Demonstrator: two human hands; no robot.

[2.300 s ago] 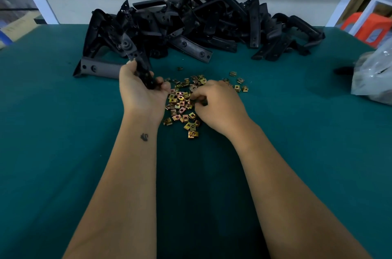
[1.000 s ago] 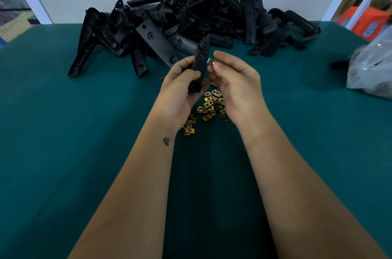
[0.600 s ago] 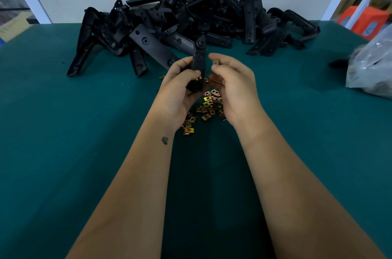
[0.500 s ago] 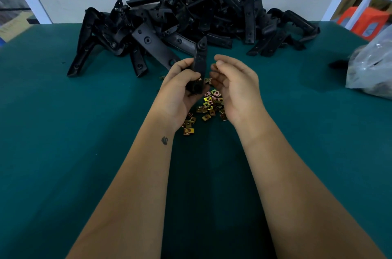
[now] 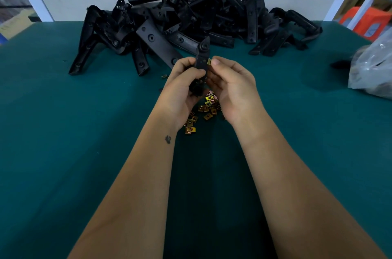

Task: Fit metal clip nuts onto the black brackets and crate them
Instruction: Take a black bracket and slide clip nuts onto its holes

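Left hand (image 5: pixel 182 86): grip curled round the lower part of one long black plastic bracket (image 5: pixel 202 57), held upright above the worktop so its flat upper edge faces the other hand — a steadying hold, judged.

Right hand (image 5: pixel 231 84): fingertips (image 5: pixel 216 62) pinching a small brass-coloured metal clip nut (image 5: pixel 209 61) against the bracket's right edge; the nut touches the edge, but whether it is fully seated cannot be told.

Loose clip nuts (image 5: pixel 206 110): a scatter of yellow-gold squares on the green cloth-covered worktop (image 5: pixel 63 131), directly beneath the two hands — near for the next pick, apparently.

Bracket stock (image 5: pixel 191 19): a heap of black plastic brackets along the far edge of the worktop, against the pale wall; its nearest pieces lie just beyond the hands.

Clear plastic bag (image 5: pixel 373 72): at the right edge of the worktop, well apart from the work.

Crate: none in view; crating not yet begun for this piece.

Open room: bare green cloth to the left and right of the forearms and toward the near edge; the far side is crowded by the heap.
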